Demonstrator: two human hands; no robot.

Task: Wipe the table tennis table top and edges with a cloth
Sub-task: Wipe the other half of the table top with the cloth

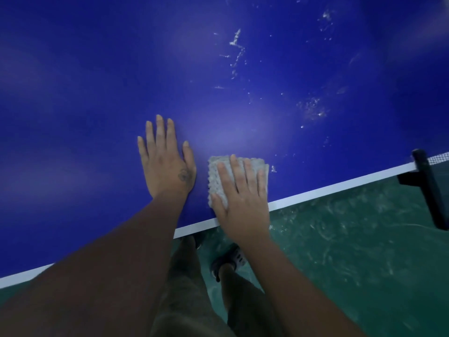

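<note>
The blue table tennis table top (pixel 97 98) fills the upper view, with a white edge line (pixel 340 187) running from lower left to upper right. A folded grey cloth (pixel 215 176) lies flat on the blue surface just inside that edge. My right hand (pixel 243 198) presses down on the cloth with straight fingers, its heel over the white line. My left hand (pixel 166 159) rests flat on the bare table right beside the cloth, fingers straight. White specks and smears of dirt (pixel 312 108) are scattered over the table beyond and to the right of the cloth.
A black net post clamp (pixel 427 186) with a strip of net (pixel 439 158) sits at the table's edge on the far right. Below the edge is a green floor (pixel 352 251). My legs and a sandalled foot (pixel 228 261) stand close to the table.
</note>
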